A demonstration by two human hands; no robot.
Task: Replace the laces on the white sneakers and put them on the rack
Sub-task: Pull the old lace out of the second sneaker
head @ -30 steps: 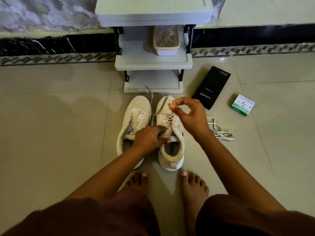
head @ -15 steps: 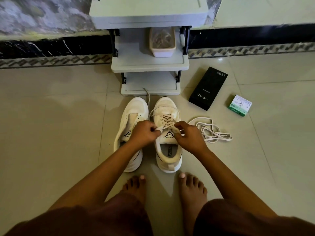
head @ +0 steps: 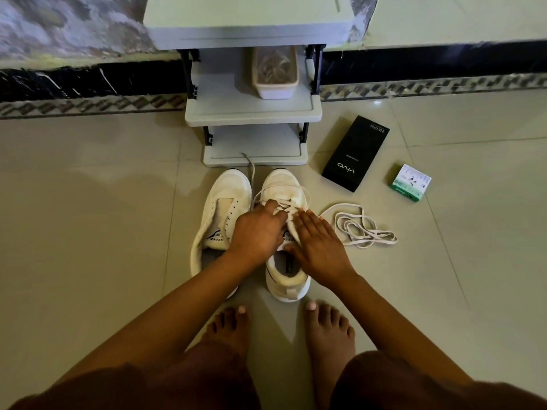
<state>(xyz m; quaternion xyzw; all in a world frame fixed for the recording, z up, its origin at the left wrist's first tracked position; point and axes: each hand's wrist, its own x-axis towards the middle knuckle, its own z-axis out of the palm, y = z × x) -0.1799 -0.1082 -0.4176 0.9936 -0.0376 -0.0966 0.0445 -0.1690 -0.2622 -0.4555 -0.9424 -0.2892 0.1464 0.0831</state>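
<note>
Left to right across the tiled floor (head: 88, 232).

Left sneaker (head: 220, 220): sits unlaced, eyelets bare, toe toward the front edge of the rack's bottom shelf (head: 254, 156). A lace tail (head: 251, 170) runs up between the two shoes onto that shelf edge.

Left hand (head: 257, 232): half a second ago it pinched the lace at the tongue; now it has slid forward, fingers curled down into the lace crossings of the right sneaker (head: 285, 199). Grasping the lace, as far as the view shows.

Right hand (head: 318, 244): a second ago it was raised, pulling a lace end up; now it lies flat on the shoe's outer side, fingers straight and released, thumb at the collar, steadying.

Judgement: the pulling-through looks finished for this shoe and the lace is being snugged down; loops lie slack over the toe.

Spare lace (head: 359, 229): loose heap just right of the right sneaker, probably for the unlaced shoe.

Further right: black Vivo box (head: 355, 153), then small green-and-white carton (head: 410, 182).

Rack middle shelf carries a plastic tub (head: 275, 74). Neither sneaker is on the rack yet; roughly half remains.
</note>
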